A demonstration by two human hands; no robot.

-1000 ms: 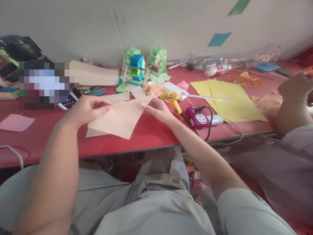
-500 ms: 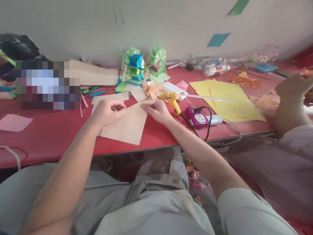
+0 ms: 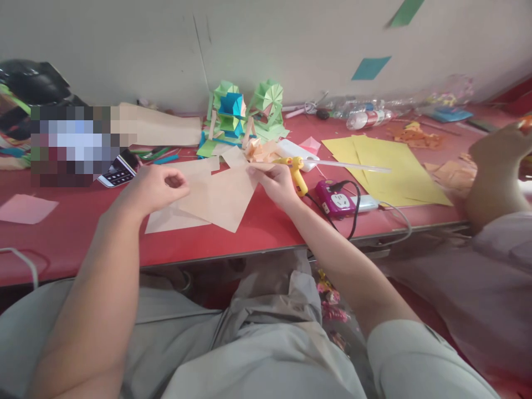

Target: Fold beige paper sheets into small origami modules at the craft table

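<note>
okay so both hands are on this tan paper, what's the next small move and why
Probably bring the left hand across to the right hand so the tan sheet folds corner to corner. Each hand pinches an opposite corner, and the sheet hangs unfolded above the red table.

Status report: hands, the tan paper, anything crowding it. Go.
Left hand and right hand both pinch the tan paper sheet, held just above the red table. Yellow glue gun close beside right hand. Paper scraps right behind.

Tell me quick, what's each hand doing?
Left hand: closed, pinching the tan paper.
Right hand: closed, pinching the same paper's top corner.
</note>
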